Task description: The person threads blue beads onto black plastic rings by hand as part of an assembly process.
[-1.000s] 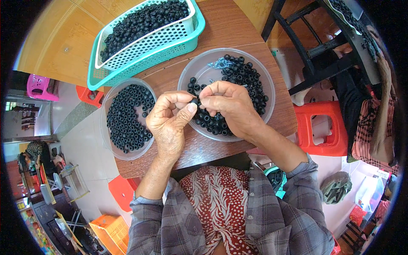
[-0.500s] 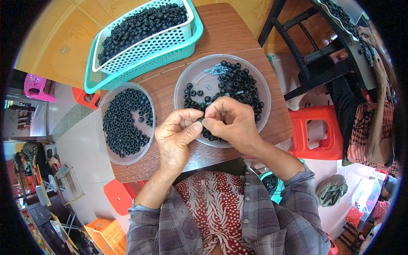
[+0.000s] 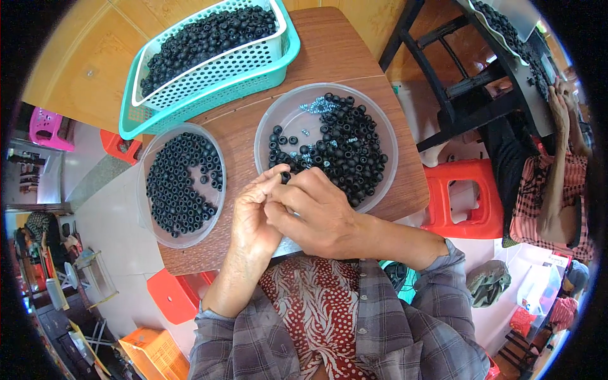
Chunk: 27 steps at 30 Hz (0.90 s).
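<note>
My left hand [image 3: 250, 218] is closed, pinching a small black knob with a hole [image 3: 285, 177] between thumb and fingers. Curled across it, my right hand [image 3: 320, 218] has its fingertips against the left palm; whatever they may hold is hidden. Just beyond both hands stands a clear round tub [image 3: 394, 155], holding many black knobs [image 3: 354, 171] and a small pile of silvery metal spirals [image 3: 318, 105]. A second clear tub [image 3: 143, 215], left of my hands, holds more black knobs [image 3: 174, 183], most with a hole showing.
A white basket [image 3: 209, 77] full of black knobs sits in a turquoise basket [image 3: 259, 79] at the back of the wooden table [image 3: 329, 44]. Red stools [image 3: 437, 202] stand by the table. Another person's hands [image 3: 560, 107] work at a tray on the far right.
Both hands have moved a little toward me. My right hand has turned and folded over my left palm, and the black knob now shows at the left fingertips.
</note>
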{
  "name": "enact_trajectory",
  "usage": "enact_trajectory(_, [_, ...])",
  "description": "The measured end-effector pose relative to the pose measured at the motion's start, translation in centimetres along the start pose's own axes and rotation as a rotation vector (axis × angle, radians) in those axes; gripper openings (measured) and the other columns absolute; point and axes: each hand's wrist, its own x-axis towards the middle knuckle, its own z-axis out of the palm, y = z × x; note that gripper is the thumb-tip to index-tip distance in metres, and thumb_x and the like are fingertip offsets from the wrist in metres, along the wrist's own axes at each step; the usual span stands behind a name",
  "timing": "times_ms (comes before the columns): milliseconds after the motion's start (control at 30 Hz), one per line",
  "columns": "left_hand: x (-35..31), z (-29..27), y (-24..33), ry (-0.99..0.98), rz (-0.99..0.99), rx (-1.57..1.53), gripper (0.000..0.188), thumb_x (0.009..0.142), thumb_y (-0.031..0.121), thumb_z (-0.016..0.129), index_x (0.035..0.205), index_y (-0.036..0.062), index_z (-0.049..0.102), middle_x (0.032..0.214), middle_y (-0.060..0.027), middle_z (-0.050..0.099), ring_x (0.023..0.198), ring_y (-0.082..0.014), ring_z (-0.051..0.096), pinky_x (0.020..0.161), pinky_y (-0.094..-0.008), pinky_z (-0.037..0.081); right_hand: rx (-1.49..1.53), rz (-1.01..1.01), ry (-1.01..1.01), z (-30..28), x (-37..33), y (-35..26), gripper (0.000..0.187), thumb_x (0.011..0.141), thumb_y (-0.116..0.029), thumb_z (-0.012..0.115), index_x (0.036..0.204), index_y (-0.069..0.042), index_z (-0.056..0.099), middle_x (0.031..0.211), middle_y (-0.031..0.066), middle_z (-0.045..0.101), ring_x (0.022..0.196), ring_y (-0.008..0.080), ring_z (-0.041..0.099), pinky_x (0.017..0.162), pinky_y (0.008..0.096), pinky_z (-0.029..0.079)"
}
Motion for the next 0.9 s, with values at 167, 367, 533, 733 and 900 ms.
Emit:
enact_trajectory(167, [0.3,-1.2,0.5,-0.145,0.016,-0.022,0.022,0.082,0.004,0.059,0.103,-0.0034,0.058,0.086,-0.0124,0.062,0.074,-0.0178,0.059,0.068,-0.0310,0.047,-0.059,0.111,0.080,-1.6,0.6,3.7,0.012,0.067,-0.003,0.062,0.079,-0.005,0.061,0.079,0.0089,0.057,0.070,0.0258,0.052,0.060,0.0349,0.043])
enact_trajectory(367, [-0.1,-1.2,0.6,-0.188,0.048,0.029,0.024,0.079,0.007,0.063,0.100,-0.0044,0.059,0.086,-0.0139,0.060,0.067,-0.0178,0.053,0.067,-0.0315,0.042,-0.475,0.323,-0.232,-0.3,-0.5,12.6,0.011,0.061,-0.002,0.061,0.071,-0.003,0.065,0.074,0.0143,0.056,0.078,0.0315,0.052,0.066,0.0402,0.045])
enact_trajectory(533, [-0.3,-1.3,1.2,-0.149,0.050,0.013,0.022,0.079,0.004,0.062,0.099,-0.0050,0.060,0.087,-0.0153,0.061,0.068,-0.0181,0.055,0.066,-0.0304,0.044,-0.509,0.317,-0.303,1.2,-0.2,13.5,0.010,0.063,-0.002,0.062,0.072,-0.004,0.066,0.075,0.0136,0.056,0.077,0.0315,0.053,0.068,0.0408,0.045])
enact_trajectory(733, [0.2,-1.8,1.6,-0.170,0.023,0.021,0.023,0.078,0.006,0.063,0.099,-0.0036,0.060,0.087,-0.0141,0.060,0.067,-0.0168,0.052,0.063,-0.0289,0.040,-0.432,0.385,-0.278,0.1,-0.1,13.9,0.005,0.069,-0.005,0.064,0.074,-0.006,0.066,0.073,0.0128,0.056,0.078,0.0312,0.054,0.068,0.0411,0.045])
enact_trajectory(900, [0.3,-1.9,1.3,-0.190,0.014,0.000,0.022,0.079,0.007,0.063,0.097,-0.0038,0.059,0.087,-0.0139,0.060,0.066,-0.0160,0.050,0.062,-0.0282,0.039,-0.415,0.374,-0.392,-0.5,-0.1,14.1,0.006,0.068,-0.008,0.067,0.074,-0.007,0.066,0.074,0.0126,0.056,0.080,0.0314,0.054,0.069,0.0411,0.045])
